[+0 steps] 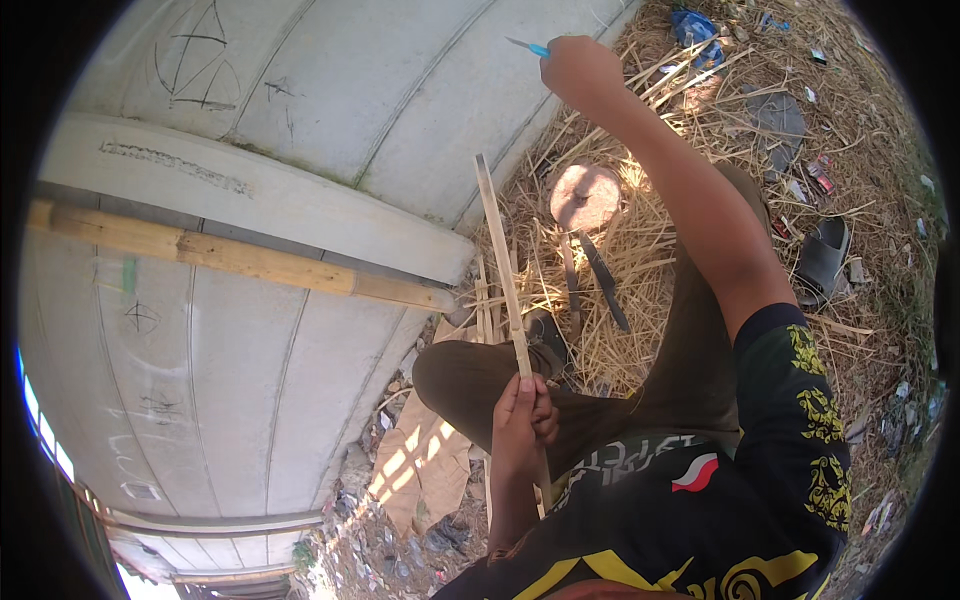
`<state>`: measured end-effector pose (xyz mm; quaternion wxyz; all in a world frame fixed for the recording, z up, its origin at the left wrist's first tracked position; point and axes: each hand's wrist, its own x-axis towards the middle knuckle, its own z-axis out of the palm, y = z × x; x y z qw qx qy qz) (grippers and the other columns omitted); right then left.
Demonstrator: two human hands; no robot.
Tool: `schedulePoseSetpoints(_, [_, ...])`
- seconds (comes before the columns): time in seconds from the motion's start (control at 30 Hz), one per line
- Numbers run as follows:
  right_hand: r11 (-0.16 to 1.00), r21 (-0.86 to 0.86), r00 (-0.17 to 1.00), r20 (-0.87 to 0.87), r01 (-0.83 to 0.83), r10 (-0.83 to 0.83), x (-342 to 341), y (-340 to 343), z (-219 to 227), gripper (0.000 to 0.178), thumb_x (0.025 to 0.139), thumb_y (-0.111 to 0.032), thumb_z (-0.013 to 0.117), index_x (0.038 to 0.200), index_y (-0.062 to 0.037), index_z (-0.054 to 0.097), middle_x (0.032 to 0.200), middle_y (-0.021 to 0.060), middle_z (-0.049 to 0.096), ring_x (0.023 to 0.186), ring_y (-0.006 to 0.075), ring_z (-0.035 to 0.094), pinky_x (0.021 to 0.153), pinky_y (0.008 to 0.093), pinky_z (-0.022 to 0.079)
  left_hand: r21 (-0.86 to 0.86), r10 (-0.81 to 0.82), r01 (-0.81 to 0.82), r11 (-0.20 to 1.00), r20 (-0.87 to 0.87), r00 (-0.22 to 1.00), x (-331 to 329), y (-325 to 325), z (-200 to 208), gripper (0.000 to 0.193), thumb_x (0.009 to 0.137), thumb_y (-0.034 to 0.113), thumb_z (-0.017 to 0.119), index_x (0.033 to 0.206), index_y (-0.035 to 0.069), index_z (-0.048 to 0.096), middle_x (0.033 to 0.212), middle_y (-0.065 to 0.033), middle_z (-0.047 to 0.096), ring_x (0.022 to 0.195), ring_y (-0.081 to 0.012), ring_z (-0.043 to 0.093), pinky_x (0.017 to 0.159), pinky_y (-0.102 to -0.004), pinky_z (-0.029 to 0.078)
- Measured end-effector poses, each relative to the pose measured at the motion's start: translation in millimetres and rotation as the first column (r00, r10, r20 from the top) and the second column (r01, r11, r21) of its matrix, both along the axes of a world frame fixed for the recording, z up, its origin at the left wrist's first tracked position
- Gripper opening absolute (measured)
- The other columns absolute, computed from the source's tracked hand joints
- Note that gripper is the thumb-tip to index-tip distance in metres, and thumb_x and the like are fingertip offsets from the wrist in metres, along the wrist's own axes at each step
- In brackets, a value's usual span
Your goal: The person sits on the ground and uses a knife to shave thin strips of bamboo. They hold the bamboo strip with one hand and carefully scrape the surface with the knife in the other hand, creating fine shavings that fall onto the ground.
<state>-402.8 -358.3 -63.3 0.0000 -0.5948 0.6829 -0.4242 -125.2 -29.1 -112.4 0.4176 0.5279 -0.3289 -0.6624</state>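
My left hand point(522, 412) is closed around a long, flat bamboo strip point(503, 255) above my bent leg. The strip stands up and away from me, its far end dark-tipped, and its lower part runs behind the hand along my forearm. Stretched out to the far side, my right hand point(582, 76) grips a small knife with a blue handle point(540, 50). Its thin blade points left, well apart from the strip. Between my legs lie a dark machete-like blade point(606, 285) and a second long narrow tool point(572, 285), next to a round wooden block point(585, 197).
Grey concrete panels point(300, 90) rise on the left, with a bamboo pole point(240, 260) along them. Bamboo shavings point(650, 240) cover the ground. A dark sandal point(825, 258) and blue plastic point(695, 32) lie to the right. Brown cardboard point(425, 475) is beside my leg.
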Motion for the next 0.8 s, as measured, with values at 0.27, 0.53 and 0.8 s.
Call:
schedulePoseSetpoints(0.27, [0.9,-0.069,0.899,-0.12,-0.431,0.422,110,83,-19,0.011,0.086,-0.015,0.061,0.083,-0.0078,0.069,0.072,0.0119,0.069,0.067,0.032,0.07,0.06,0.0448,0.055,-0.338,0.037,-0.009,0.941,0.075,0.997,-9,-58,40,0.026,0.109,0.031,0.044,0.098,0.008,0.05,0.065,0.0056,0.032,0.048,-0.0019,0.026,0.04,-0.0198,0.02])
schedulePoseSetpoints(0.53, [0.835,-0.201,0.857,-0.179,-0.512,0.483,98,91,-13,0.014,0.081,-0.022,0.07,0.085,-0.009,0.066,0.069,0.0112,0.067,0.064,0.0323,0.068,0.058,0.0447,0.054,-0.307,-0.114,0.061,0.95,-0.159,0.981,5,-85,47,0.034,0.109,0.037,0.041,0.091,0.009,0.047,0.064,0.0032,0.034,0.047,-0.004,0.029,0.038,-0.0203,0.023])
schedulePoseSetpoints(0.8, [0.747,-0.343,0.818,-0.149,-0.57,0.556,112,101,-19,0.016,0.077,-0.018,0.073,0.087,-0.0106,0.063,0.069,0.0092,0.066,0.063,0.0328,0.067,0.057,0.0435,0.053,-0.273,-0.196,0.11,0.956,-0.313,0.929,-7,-101,46,0.04,0.108,0.044,0.04,0.084,0.012,0.041,0.057,0.0037,0.028,0.043,-0.0051,0.023,0.035,-0.0221,0.02])
